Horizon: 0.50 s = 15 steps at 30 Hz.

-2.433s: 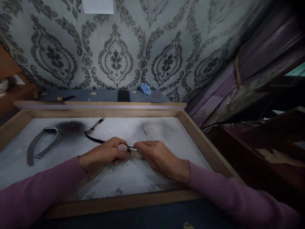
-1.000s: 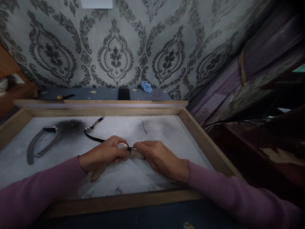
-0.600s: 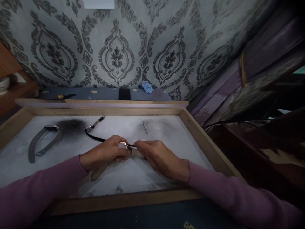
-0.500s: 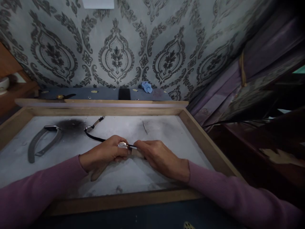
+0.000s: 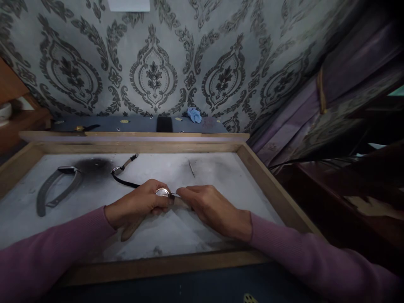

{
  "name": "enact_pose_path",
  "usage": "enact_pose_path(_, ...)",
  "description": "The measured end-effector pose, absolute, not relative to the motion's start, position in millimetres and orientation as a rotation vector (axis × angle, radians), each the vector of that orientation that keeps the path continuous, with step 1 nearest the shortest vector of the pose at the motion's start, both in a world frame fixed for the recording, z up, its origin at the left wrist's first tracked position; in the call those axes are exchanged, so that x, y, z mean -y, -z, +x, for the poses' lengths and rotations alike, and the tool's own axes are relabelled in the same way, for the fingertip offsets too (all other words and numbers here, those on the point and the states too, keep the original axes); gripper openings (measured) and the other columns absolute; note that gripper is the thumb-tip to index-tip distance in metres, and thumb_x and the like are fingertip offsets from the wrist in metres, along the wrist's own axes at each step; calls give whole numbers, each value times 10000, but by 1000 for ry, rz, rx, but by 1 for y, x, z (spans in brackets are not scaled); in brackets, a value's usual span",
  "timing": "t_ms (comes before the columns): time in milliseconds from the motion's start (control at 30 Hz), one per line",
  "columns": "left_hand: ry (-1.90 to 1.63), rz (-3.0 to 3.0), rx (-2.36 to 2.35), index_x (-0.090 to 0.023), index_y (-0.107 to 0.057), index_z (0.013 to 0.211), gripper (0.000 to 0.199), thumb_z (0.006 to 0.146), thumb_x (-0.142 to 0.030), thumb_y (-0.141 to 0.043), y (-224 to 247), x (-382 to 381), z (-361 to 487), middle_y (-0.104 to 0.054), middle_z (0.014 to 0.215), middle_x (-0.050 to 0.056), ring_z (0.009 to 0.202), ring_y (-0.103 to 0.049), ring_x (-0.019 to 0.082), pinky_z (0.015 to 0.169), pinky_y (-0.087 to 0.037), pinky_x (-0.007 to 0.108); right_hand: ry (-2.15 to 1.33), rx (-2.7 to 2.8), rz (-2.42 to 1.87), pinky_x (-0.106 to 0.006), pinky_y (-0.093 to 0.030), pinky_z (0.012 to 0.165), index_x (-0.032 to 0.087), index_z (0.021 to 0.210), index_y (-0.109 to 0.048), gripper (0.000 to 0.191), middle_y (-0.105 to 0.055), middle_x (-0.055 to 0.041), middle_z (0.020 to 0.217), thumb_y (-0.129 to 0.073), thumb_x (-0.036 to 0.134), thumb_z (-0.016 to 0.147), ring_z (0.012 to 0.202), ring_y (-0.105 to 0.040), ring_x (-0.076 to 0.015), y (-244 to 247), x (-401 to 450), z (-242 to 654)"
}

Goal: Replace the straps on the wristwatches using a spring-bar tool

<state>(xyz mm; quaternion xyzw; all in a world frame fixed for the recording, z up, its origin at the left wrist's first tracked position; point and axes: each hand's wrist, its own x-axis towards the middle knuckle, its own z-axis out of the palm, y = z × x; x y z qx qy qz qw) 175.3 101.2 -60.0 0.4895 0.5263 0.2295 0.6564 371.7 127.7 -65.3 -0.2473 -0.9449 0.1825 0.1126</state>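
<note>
In the middle of the framed white tray, my left hand (image 5: 145,198) is closed around a wristwatch (image 5: 162,192) with a round pale face and a beige strap. One end of the strap hangs below the hand, toward the near edge. My right hand (image 5: 210,208) pinches a thin dark tool (image 5: 173,194), whose tip meets the right side of the watch case. Its kind is mostly hidden by the fingers. The other strap half runs under my right fingers. Left of my hands lies a small watch (image 5: 117,170) with a black strap.
A grey-strapped watch (image 5: 59,189) rests at the tray's left. Beyond my right hand lies a thin metal tool (image 5: 192,168). A raised wooden rim (image 5: 277,198) borders the tray. Behind it are a crumpled blue cloth (image 5: 194,115), a dark block (image 5: 164,124) and another watch (image 5: 80,128).
The dark tool in my right hand has turned slightly and looks thinner at the watch case. My left hand keeps its hold on the wristwatch, almost still.
</note>
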Motion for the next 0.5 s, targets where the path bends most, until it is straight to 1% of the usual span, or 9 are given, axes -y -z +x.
enact_pose_path(133,-497,1079,-1231,-159,-554,700,121,639,-245,-613,59,-100,176,-485,467,-82,370,-321,44,405,-190,219,-524,2788,-707,-230,-303,542,177,782,-458,253,-482,18,683,-387,-64,742,578,-414,-108,67,-128,372)
enact_pose_path(500,-537,1037,-1239,-171,-529,644,96,635,-211,-616,60,-98,177,-507,483,-68,371,-329,42,394,-187,215,-575,2756,-644,-228,-305,546,173,804,-472,253,-463,19,678,-376,-54,748,580,-399,-109,67,-129,373)
